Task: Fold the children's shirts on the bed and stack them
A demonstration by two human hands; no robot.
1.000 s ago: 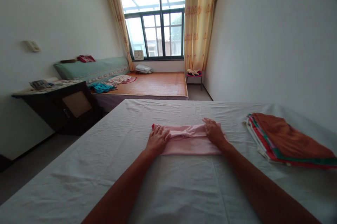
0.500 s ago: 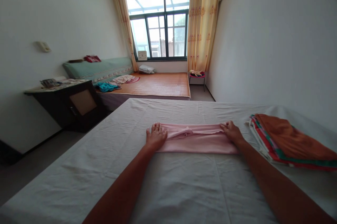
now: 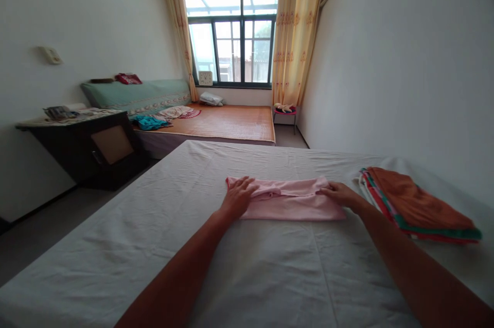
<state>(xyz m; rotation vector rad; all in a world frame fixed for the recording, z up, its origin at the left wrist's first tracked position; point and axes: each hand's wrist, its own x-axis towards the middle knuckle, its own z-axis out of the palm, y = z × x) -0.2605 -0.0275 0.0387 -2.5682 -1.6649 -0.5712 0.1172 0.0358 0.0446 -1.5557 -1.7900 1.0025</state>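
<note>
A pink garment [image 3: 293,207], folded into a long flat strip, lies on the white sheet in the middle of the view. Its exact kind is hidden by the folds; a small bunched roll shows along its upper middle. My left hand [image 3: 238,198] rests flat across the left part of the garment, fingers stretched out. At the other end, my right hand [image 3: 338,195] is closed, its thumb and fingers pinching the right edge of the cloth. To the right of that hand lies a stack of folded clothes [image 3: 420,202], orange on top, with green, red and white layers below.
The white-sheeted bed [image 3: 154,225] fills the foreground. Beyond it is a mat-covered bed [image 3: 235,122] with a teal cloth [image 3: 150,122]. A dark cabinet [image 3: 81,148] stands left, a small stool [image 3: 284,111] by the curtain, and a wall [image 3: 405,60] on the right.
My left hand has slid right and inward over the garment, uncovering its left end. My right hand still pinches the right edge, now slightly farther in. The view has shifted slightly.
</note>
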